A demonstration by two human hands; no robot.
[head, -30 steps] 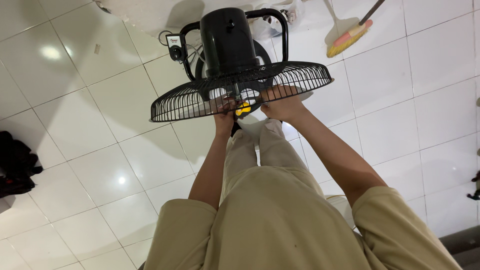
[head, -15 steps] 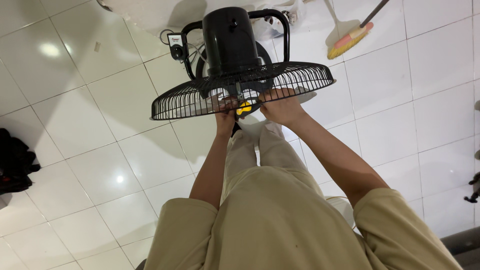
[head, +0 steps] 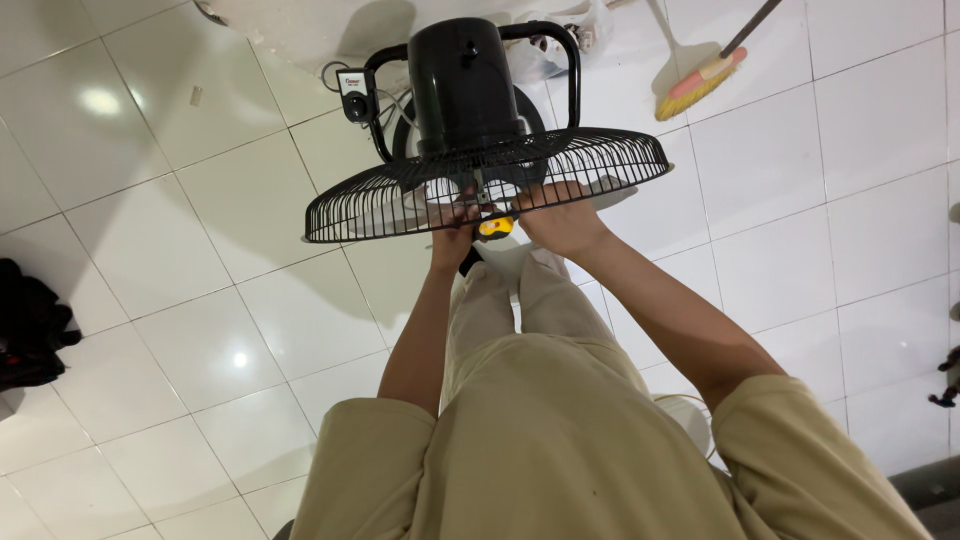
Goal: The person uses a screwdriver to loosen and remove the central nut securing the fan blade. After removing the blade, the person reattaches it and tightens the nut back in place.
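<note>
A: quick pass; where's the fan and which way does it face?

B: black fan (head: 470, 110) stands on the white tiled floor (head: 150, 130), just ahead of the person's knees; motor housing (head: 462, 75) on the far side, wire grille (head: 400, 195) toward the person, seen nearly edge-on; so I judge the motor axis runs away from the wearer, up-frame, and the grille's long span runs left to right, left end lower

A: hands?

B: left hand (head: 455, 225) curled at the grille's middle, fingers look closed on the wire or hub, can't tell which; right hand (head: 560, 215) wrapped against the grille's near edge, fingers closed; a small yellow-handled tool (head: 495, 227) sits between the two hands; can't tell which hand grips it

A: risks?

B: judgement only; tool could slip off its seat since it's small and half hidden by fingers; fingertips sit among thin wires, could get pinched; fan could tip or slide on the glossy tile if pushed hard; switch box (head: 355, 95) and cord hang at the frame, could snag

A: anything else nearby?

B: broom (head: 700, 80) top right, dark bundle (head: 30, 320) far left; both well apart
</note>
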